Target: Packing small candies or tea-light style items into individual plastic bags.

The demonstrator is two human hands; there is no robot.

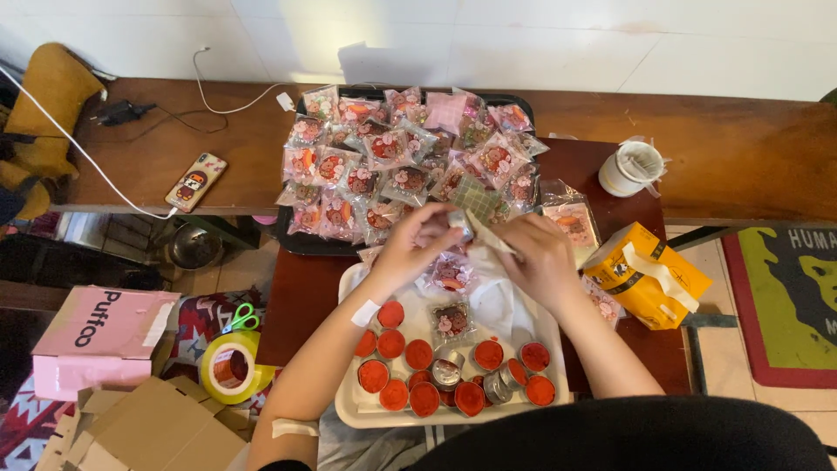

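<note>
Your left hand (417,247) and right hand (539,259) meet over the middle of the small dark table (301,301), fingers curled shut on a small clear packet (475,228) pinched between them; you grip it from both ends, so it hangs above the white tray (349,397) rather than resting on it. Whether the packet is filled, you cannot tell.

The tray lies at six o'clock from your hands, with round red-filled tins (410,366) clustered along its near edge, close enough to take without stretching. Two decorated packets (451,296) lie flat on the tray just below your hands. At twelve o'clock a black tray carries a heap of finished floral packets (405,157), piled loosely and overlapping.

At three o'clock stands a yellow box (643,272), and beyond it a white cup (629,167).

A long wooden table (741,148) runs behind, against a white wall, with a phone (195,181) and charger cables on it at ten o'clock. At eight o'clock, on the floor, are a tape roll (228,366), green scissors (237,317), a pink box and folded cardboard.
</note>
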